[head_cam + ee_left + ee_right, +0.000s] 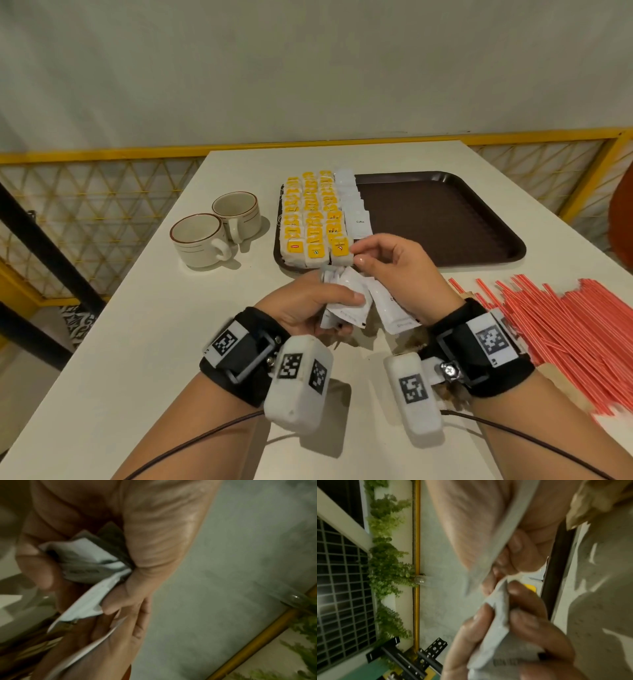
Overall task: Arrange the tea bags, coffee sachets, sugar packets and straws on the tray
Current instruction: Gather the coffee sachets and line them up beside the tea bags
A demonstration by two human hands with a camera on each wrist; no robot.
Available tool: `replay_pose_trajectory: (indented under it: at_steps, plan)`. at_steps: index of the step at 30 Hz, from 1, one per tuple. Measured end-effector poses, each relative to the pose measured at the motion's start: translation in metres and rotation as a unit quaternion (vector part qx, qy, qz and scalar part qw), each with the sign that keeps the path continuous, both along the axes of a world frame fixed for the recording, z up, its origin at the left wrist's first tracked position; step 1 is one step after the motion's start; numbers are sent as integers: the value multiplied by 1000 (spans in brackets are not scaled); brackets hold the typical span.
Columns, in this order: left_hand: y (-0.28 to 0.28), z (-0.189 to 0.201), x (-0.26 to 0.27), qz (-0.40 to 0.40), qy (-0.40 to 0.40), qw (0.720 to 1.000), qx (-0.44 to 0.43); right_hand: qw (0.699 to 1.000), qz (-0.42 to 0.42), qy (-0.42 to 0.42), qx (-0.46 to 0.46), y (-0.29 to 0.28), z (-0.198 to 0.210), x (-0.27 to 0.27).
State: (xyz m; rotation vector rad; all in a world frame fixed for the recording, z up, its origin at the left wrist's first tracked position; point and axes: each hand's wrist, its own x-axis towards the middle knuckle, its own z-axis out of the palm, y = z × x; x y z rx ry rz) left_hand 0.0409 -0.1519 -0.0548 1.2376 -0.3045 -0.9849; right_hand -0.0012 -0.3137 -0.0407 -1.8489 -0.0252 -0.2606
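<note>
A dark brown tray (pixel 445 219) lies on the white table. Rows of yellow tea bags (pixel 313 219) fill its left end, with a column of white coffee sachets (pixel 354 205) beside them. My left hand (pixel 329 301) grips a fanned bundle of white coffee sachets (pixel 346 294) just in front of the tray; its thumb and fingers pinch this bundle (pixel 89 561). My right hand (pixel 387 260) hovers over the bundle with fingers curled, and one sachet (pixel 394 308) lies against its palm (pixel 508 524). Red-and-white straws (pixel 565 325) lie heaped on the right.
Two cream cups (pixel 202 240) (pixel 236 212) stand left of the tray. Brownish packets (pixel 450 392) show partly under my right wrist. A yellow railing (pixel 102 154) runs behind the table. The tray's right part is bare.
</note>
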Motion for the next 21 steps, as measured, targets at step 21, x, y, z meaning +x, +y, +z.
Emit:
replay_pose_trajectory:
  at_steps: [21]
  plan:
    - [-8,14,-6,147,77,977,-136,991,-20,-1,130,5,0,1]
